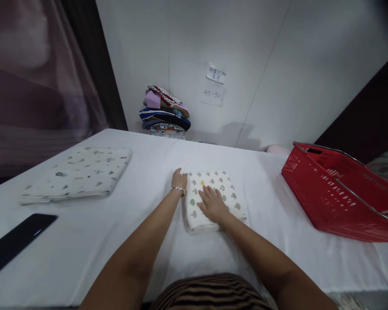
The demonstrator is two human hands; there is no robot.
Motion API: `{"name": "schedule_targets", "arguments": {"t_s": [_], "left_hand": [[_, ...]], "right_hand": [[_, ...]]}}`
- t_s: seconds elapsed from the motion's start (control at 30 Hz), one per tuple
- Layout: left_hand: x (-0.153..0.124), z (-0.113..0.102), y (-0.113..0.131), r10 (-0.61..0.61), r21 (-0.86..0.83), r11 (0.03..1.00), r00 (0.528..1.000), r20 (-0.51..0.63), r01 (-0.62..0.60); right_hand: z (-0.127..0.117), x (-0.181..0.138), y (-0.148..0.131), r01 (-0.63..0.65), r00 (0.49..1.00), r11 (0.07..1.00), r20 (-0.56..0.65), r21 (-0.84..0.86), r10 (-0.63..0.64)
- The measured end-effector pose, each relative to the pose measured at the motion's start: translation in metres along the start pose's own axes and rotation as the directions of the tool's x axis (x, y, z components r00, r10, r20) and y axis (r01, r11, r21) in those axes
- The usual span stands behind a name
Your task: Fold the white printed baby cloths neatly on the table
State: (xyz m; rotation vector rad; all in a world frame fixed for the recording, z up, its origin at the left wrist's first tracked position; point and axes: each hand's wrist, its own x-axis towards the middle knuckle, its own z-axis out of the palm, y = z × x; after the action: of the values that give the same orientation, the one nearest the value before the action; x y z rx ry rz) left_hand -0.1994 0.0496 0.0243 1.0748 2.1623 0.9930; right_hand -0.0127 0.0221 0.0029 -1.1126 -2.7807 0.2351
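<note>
A folded white cloth (210, 221) printed with grey mushrooms and a few green and yellow ones lies in front of me on the white-covered table. My left hand (179, 181), with a bracelet at its wrist, is at the cloth's upper left edge, its fingers curled in against that side; the fingertips are partly hidden. My right hand (213, 206) rests flat on top of the cloth near its middle, fingers spread.
Another folded printed cloth (80, 170) lies on the table (142, 172) at left, with a dark flat object (22, 237) nearer me. A red basket (323, 193) stands at right. Stacked folded fabrics (164, 114) sit beyond the far edge, by a wall with paper notes (213, 94).
</note>
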Motion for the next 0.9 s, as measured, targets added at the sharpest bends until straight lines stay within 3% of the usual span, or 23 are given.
{"name": "schedule_targets", "arguments": {"t_s": [0.1, 0.2, 0.33, 0.47, 0.57, 0.7, 0.8, 0.9], "left_hand": [[-0.021, 0.013, 0.000, 0.277, 0.123, 0.954, 0.961, -0.008, -0.274], [-0.042, 0.028, -0.008, 0.454, 0.316, 0.825, 0.883, 0.119, -0.468], [-0.052, 0.037, -0.021, 0.412, 0.439, 0.768, 0.884, 0.219, -0.467], [-0.051, 0.036, -0.027, 0.429, 0.494, 0.718, 0.871, 0.239, -0.489], [-0.051, 0.037, -0.028, 0.434, 0.525, 0.697, 0.870, 0.232, -0.488], [-0.051, 0.036, -0.028, 0.423, 0.530, 0.698, 0.875, 0.237, -0.481], [-0.051, 0.035, -0.029, 0.427, 0.491, 0.723, 0.873, 0.237, -0.487], [-0.051, 0.033, -0.031, 0.470, 0.398, 0.770, 0.865, 0.176, -0.499]], "right_hand": [[0.000, 0.000, -0.001, -0.005, 1.000, 0.999, -0.001, 0.032, 0.005], [-0.001, 0.003, 0.002, -0.009, 1.000, 0.994, 0.022, 0.111, 0.007], [-0.013, 0.012, 0.025, -0.061, 0.995, 0.962, 0.094, 0.267, 0.037], [-0.023, 0.014, 0.064, -0.186, 0.976, 0.970, -0.082, 0.157, 0.201], [-0.014, 0.010, 0.088, -0.248, 0.961, 0.964, -0.104, 0.099, 0.258], [0.005, 0.012, 0.102, -0.207, 0.966, 0.957, -0.115, 0.205, 0.233], [0.005, 0.015, 0.109, -0.237, 0.946, 0.868, -0.099, 0.436, 0.308], [-0.005, 0.010, 0.114, -0.359, 0.871, 0.687, -0.039, 0.632, 0.490]]}}
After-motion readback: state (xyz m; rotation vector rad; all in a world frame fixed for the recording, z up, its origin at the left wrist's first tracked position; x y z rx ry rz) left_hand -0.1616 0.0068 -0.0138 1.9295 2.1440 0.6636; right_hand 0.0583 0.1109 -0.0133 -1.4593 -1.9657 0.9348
